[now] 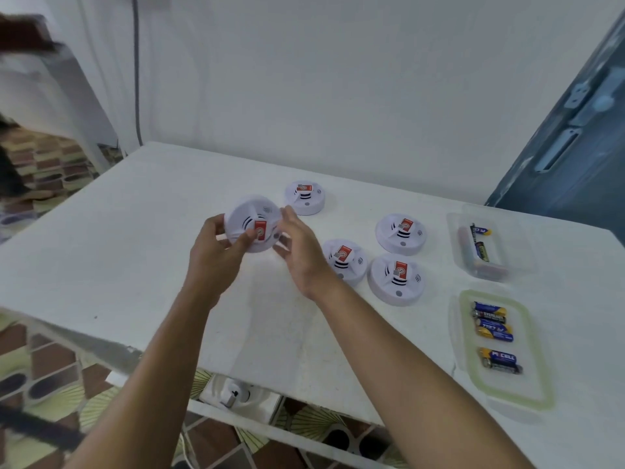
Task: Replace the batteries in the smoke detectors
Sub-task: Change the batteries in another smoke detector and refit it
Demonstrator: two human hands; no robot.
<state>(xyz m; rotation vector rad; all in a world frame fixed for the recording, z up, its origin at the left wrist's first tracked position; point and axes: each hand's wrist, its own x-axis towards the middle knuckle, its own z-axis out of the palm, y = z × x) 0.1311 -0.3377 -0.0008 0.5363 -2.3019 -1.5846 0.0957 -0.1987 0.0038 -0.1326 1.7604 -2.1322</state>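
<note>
I hold a round white smoke detector with a red label tilted up above the white table. My left hand grips its left rim, thumb on the face. My right hand is at its right rim, fingers spread against the edge. Several more white detectors lie on the table: one behind, one partly hidden by my right wrist, two further right. A green-rimmed tray at the right holds several batteries.
A clear plastic container with a few batteries stands at the back right. A blue door is at the right, a white wall behind. The table's front edge runs across below my forearms, with patterned floor tiles under it.
</note>
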